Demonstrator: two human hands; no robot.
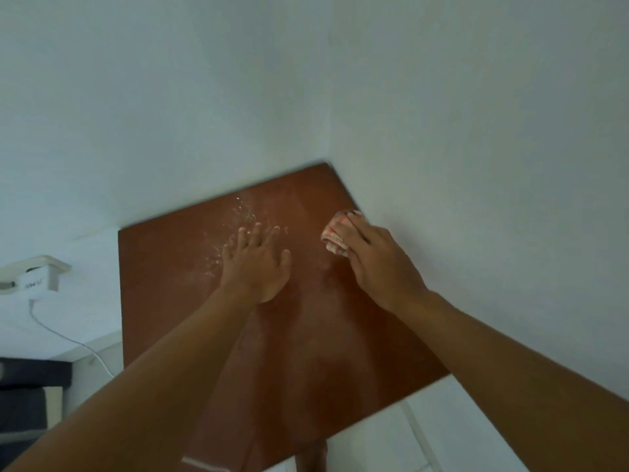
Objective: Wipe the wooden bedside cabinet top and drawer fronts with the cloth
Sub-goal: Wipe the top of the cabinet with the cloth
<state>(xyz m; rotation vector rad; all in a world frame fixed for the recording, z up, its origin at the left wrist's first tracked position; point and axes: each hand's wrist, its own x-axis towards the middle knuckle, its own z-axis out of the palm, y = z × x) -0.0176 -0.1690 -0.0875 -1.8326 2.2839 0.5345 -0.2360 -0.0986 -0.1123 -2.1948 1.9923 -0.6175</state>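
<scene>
The reddish-brown wooden cabinet top [170, 267] fills the middle of the head view, set into a corner of pale walls. White crumbs and dust [238, 212] are scattered over its far left part. My left hand [257, 264] lies flat on the wood with fingers spread, right beside the crumbs. My right hand [377, 264] presses a bunched pink-and-white checked cloth [332, 238] onto the top near the right wall. Both forearms reach in from below. The drawer fronts are hidden from this angle.
A white wall socket with a plugged-in charger [37, 279] sits left of the cabinet, its white cable [68, 338] trailing down. Dark bedding [23, 396] shows at the lower left. White floor tiles [425, 434] lie at the lower right.
</scene>
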